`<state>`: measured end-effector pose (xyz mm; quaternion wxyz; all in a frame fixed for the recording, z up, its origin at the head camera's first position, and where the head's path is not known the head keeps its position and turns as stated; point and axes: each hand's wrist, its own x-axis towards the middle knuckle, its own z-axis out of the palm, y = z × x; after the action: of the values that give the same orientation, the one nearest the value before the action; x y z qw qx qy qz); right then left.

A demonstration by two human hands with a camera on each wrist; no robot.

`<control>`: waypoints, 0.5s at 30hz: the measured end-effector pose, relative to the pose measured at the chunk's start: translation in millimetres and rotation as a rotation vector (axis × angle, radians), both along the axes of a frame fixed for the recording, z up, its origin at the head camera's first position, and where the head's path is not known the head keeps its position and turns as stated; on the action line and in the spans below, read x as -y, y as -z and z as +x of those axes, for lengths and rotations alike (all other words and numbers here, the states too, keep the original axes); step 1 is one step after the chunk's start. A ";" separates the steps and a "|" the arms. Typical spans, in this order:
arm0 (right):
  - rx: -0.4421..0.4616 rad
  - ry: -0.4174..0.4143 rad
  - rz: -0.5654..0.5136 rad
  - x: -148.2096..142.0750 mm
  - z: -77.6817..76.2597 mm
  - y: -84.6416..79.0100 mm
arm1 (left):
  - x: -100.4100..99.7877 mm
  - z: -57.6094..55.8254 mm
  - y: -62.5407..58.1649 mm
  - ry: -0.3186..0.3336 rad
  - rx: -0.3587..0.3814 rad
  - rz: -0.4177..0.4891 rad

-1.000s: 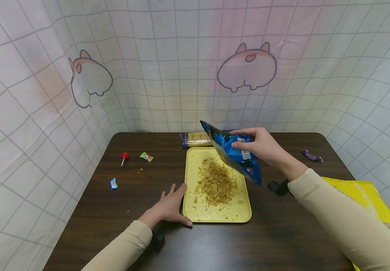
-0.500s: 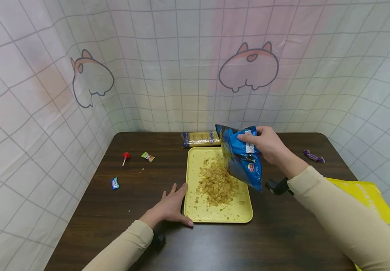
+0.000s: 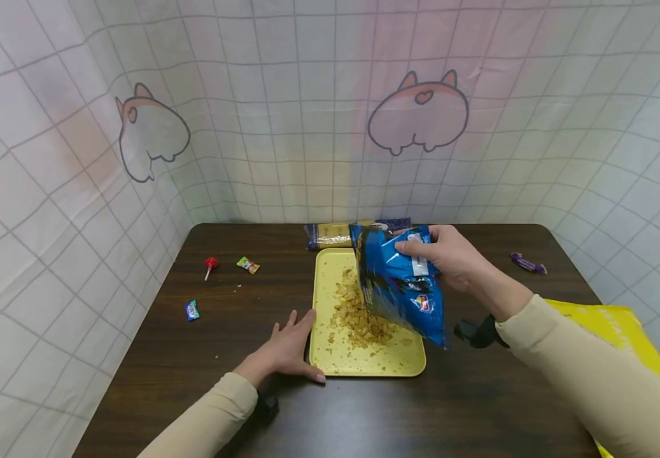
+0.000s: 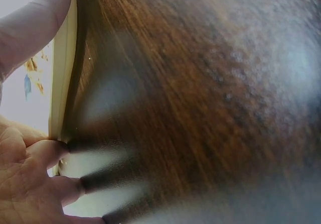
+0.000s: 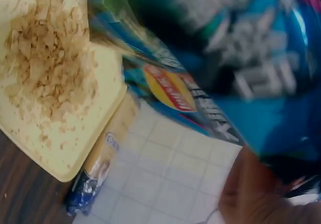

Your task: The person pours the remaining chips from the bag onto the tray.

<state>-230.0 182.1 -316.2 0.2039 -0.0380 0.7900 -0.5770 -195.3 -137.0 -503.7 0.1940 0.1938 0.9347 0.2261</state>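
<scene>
My right hand [image 3: 450, 257] pinches a blue chip bag [image 3: 401, 286] near its upper part and holds it tilted above the right side of a yellow tray [image 3: 330, 356]. The bag hides part of the tray. A heap of broken potato chips [image 3: 361, 324] lies on the tray, with crumbs scattered around it; the right wrist view shows the same chips [image 5: 52, 58]. My left hand [image 3: 286, 350] rests spread at the tray's lower left, its fingers against the left side and the thumb at the front corner. Tray rim [image 4: 64, 73] and fingers touch in the left wrist view.
Behind the tray lies a long yellow packet [image 3: 332, 235] with blue ends. On the left are a red lollipop [image 3: 210, 263] and two small wrapped candies [image 3: 248, 264]. A purple-wrapped candy [image 3: 527, 263] and a large yellow bag [image 3: 616, 334] lie on the right.
The right hand has turned the chip bag from a steep slant to face me more, then lowered it slightly over the tray. The left hand stays in place.
</scene>
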 end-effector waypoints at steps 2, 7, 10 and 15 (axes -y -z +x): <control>0.007 0.024 -0.010 0.2 0.7 0.4 | -0.3 0.2 -0.8 0.000 0.003 -0.001; 0.012 0.065 -0.011 -1.1 -0.7 -0.3 | -0.8 0.4 -0.7 -0.002 0.005 -0.002; 0.000 0.059 0.028 -2.2 -4.0 -2.9 | -0.7 0.4 -0.1 -0.004 0.005 -0.001; -0.029 0.075 0.126 -0.8 -13.2 -8.8 | -0.5 0.3 1.7 -0.008 0.005 0.000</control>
<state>-243.2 182.9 -307.4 0.1727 -0.0039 0.8284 -0.5328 -195.0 -136.4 -505.3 0.1954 0.1896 0.9349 0.2276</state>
